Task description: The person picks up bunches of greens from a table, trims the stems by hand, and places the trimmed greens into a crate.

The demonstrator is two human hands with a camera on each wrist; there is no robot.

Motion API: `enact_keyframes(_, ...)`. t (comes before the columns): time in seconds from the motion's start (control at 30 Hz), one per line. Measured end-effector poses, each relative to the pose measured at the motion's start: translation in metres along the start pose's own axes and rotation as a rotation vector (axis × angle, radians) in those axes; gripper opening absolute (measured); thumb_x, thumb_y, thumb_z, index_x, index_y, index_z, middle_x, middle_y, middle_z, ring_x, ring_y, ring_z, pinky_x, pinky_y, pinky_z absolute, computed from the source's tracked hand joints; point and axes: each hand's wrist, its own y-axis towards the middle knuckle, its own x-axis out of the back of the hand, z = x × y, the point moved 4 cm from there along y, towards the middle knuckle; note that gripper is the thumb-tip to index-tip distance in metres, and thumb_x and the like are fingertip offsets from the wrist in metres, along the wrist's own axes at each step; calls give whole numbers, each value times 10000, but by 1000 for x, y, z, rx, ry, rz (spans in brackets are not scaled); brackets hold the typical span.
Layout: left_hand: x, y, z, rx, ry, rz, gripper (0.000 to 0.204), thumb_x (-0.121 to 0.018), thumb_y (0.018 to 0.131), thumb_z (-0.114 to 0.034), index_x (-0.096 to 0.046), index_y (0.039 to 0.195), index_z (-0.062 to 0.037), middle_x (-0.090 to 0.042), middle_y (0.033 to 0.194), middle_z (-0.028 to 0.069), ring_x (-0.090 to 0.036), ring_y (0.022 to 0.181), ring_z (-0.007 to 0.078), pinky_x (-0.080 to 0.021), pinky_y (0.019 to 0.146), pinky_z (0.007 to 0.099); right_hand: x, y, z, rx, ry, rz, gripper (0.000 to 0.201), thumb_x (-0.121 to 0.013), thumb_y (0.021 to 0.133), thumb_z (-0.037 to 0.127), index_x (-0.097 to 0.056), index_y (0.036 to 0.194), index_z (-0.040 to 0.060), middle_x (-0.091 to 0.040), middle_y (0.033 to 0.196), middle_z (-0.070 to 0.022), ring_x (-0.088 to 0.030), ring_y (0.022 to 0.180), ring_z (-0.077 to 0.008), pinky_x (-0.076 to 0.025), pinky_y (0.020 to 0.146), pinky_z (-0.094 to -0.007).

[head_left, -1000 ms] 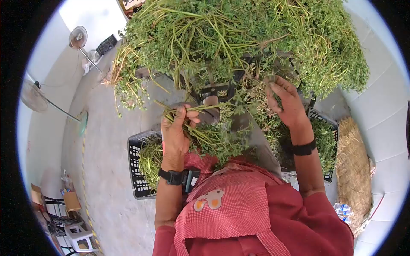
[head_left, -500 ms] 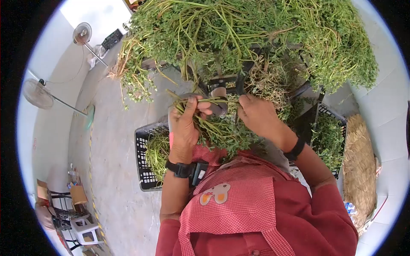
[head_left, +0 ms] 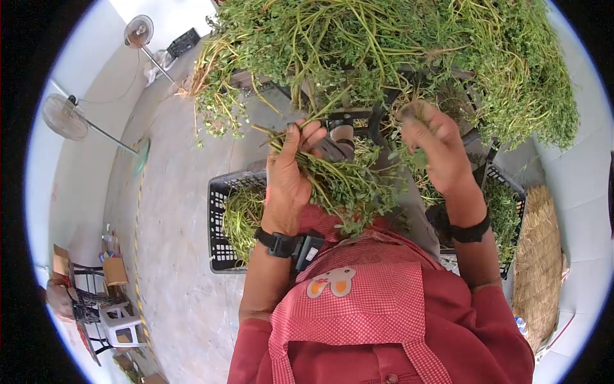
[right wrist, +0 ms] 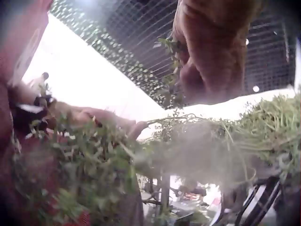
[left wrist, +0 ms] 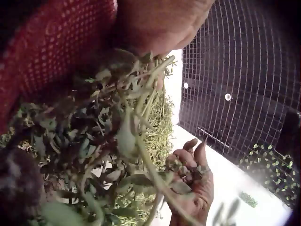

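Above the red checked cloth apron (head_left: 371,307), the left hand (head_left: 289,182) holds between thumb and fingers a loose bunch of green leafy stems (head_left: 352,182), with its leaves spreading toward the right. Near these leaves, the right hand (head_left: 442,150) has fingers curled around a few small green leaves (head_left: 419,159). Beyond both hands lies a large heap of yellow-green leafy plants (head_left: 396,38).
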Motion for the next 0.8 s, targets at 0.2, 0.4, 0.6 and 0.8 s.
enact_keyframes(0.2, -4, -5, -2, -1, -16, -85, 281, -568, 903, -254, -525, 1080, -40, -638, 1020, 110, -619, 890, 169, -469, 660, 263, -79, -41, -20, -58, -459, 230, 269, -659, 794, 219, -614, 926, -11, -635, 821, -149, -625, 709, -178, -481, 656, -305)
enact_keyframes(0.4, -16, -3, 6, -47, -63, -30, 257, -539, 919, -253, -516, 1076, -51, -637, 1009, 102, -616, 886, 164, -474, 670, 263, -102, -48, -75, 217, -711, 30, 229, -673, 763, 219, -614, 856, 18, -618, 734, -153, -614, 696, -336, -477, 605, -375)
enact_keyframes(0.6, -15, -3, 10, -38, -33, -21, 242, -459, 955, -290, -504, 1084, -90, -622, 1046, 48, -594, 880, 138, -446, 737, 259, -75, -49, -57, 121, -431, 53, 196, -630, 806, 160, -592, 776, -30, -602, 728, -143, -596, 650, -264, -451, 585, -341)
enact_keyframes(0.8, -16, 2, 15, -36, -118, 31, 250, -421, 970, -285, -474, 1105, -82, -616, 1052, 58, -579, 910, 142, -449, 754, 278, -43, -37, -25, 69, -257, -2, 188, -579, 863, 161, -621, 832, -19, -589, 714, -123, -587, 644, -212, -449, 599, -318)
